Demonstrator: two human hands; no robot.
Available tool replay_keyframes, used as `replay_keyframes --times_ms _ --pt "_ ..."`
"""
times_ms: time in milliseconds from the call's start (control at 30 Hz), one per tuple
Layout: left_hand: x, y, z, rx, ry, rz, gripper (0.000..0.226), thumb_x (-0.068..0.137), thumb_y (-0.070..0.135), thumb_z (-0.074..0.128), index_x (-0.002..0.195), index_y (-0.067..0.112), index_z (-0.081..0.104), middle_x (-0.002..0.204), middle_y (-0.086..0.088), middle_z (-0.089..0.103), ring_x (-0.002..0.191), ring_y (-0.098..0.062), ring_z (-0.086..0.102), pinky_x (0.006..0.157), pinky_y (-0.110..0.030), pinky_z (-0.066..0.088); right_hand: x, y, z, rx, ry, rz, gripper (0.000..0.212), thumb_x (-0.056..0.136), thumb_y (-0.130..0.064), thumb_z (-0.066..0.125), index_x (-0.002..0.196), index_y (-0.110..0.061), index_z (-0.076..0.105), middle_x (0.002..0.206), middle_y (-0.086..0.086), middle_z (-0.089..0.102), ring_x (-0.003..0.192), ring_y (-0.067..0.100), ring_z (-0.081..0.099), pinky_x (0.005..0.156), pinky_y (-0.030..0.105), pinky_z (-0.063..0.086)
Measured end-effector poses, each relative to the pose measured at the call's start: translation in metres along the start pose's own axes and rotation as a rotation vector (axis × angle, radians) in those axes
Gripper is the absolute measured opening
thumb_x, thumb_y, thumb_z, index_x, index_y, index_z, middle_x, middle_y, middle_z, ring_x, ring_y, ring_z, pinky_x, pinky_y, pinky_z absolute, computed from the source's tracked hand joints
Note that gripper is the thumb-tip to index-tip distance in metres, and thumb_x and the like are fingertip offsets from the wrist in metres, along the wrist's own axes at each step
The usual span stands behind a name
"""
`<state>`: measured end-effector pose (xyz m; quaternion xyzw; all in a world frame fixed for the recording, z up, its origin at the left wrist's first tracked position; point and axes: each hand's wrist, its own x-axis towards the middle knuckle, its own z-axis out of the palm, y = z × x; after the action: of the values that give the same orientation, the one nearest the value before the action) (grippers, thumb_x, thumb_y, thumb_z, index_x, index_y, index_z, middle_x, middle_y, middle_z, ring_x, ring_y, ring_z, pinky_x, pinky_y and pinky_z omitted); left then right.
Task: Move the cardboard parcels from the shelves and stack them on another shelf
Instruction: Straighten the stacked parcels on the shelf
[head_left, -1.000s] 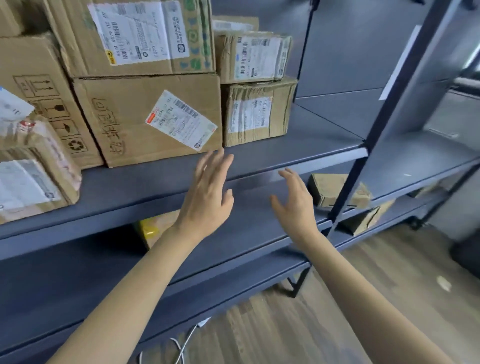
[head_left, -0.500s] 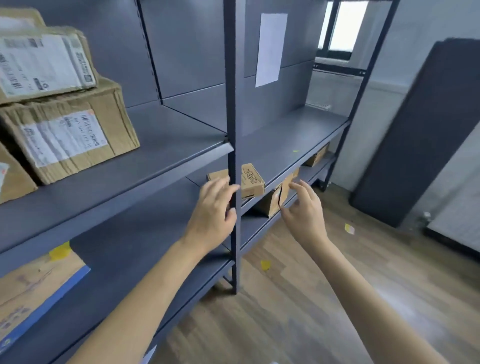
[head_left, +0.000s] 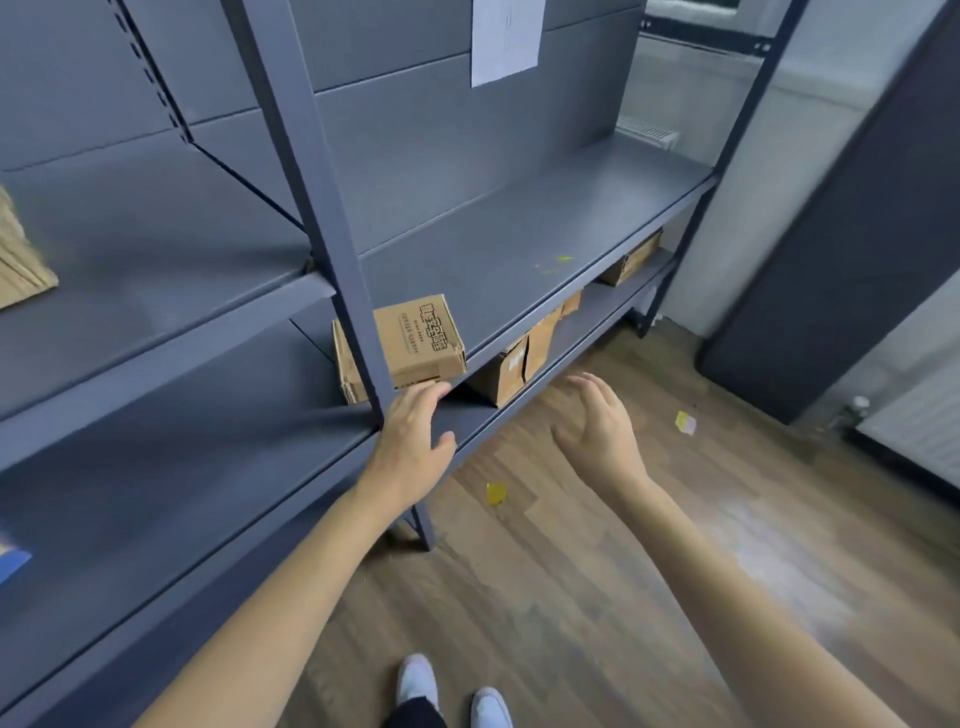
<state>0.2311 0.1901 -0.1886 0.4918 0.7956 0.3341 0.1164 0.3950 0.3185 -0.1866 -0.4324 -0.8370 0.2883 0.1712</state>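
Having turned right from the stacked boxes, we are reaching our empty, open left hand (head_left: 413, 441) and right hand (head_left: 597, 428) toward the small printed parcel (head_left: 421, 338) on the lower shelf (head_left: 478, 415).

Grey metal shelving (head_left: 519, 234) stands on wood-plank floor (head_left: 571, 597) (yellow scraps scattered), beside a pale wall (head_left: 737, 218).
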Motion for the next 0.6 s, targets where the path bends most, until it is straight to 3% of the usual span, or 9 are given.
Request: replay_keyframes --times_ms 133,267,400,500,600 --pt "0.031 -0.011 0.017 -0.034 -0.054 -0.114 0.053 0.090 0.007 0.054 0.140 0.011 0.035 0.144 -0.004 0.036 0.135 -0.022 0.029 0.108 -0.029 0.026 0.027 0.011 0.020 -0.028 -0.103 -0.007 0.058 0.086 -0.008 0.060 0.140 -0.012 0.040 0.147 0.008 0.038 0.138 0.026 0.031 0.113 0.035 0.027" --pt "0.072 -0.029 0.028 -0.008 -0.031 -0.182 0.052 0.089 0.008 0.054 0.138 0.009 0.036 0.148 -0.009 0.027 0.139 -0.025 0.016 0.113 -0.038 0.018 0.066 0.018 0.039 -0.111 -0.230 -0.097 0.059 0.084 -0.005 0.064 0.138 -0.004 0.041 0.141 0.017 0.042 0.131 0.035 0.038 0.107 0.039 0.034" --pt "0.112 -0.047 0.041 -0.054 0.011 -0.262 0.056 0.089 0.007 0.056 0.140 0.011 0.033 0.153 -0.015 0.017 0.143 -0.030 0.006 0.113 -0.042 0.013 0.120 0.011 0.064 -0.137 -0.324 -0.081 0.063 0.086 -0.011 0.064 0.142 -0.008 0.035 0.144 0.011 0.039 0.133 0.028 0.037 0.108 0.031 0.033" --pt "0.136 -0.059 0.056 -0.126 0.080 -0.414 0.065 0.088 0.009 0.057 0.145 0.012 0.024 0.154 -0.019 0.010 0.143 -0.031 0.003 0.111 -0.042 0.016 0.164 -0.003 0.085 -0.087 -0.401 -0.035 0.065 0.087 -0.015 0.063 0.144 -0.008 0.031 0.148 0.010 0.036 0.135 0.025 0.034 0.107 0.028 0.030" --pt "0.160 -0.076 0.067 -0.075 0.121 -0.589 0.069 0.087 0.014 0.057 0.146 0.013 0.020 0.155 -0.021 0.003 0.143 -0.032 -0.002 0.113 -0.044 0.012 0.195 -0.016 0.106 -0.046 -0.476 0.032 0.072 0.088 -0.020 0.064 0.147 -0.008 0.024 0.152 0.011 0.031 0.137 0.026 0.033 0.110 0.033 0.030"
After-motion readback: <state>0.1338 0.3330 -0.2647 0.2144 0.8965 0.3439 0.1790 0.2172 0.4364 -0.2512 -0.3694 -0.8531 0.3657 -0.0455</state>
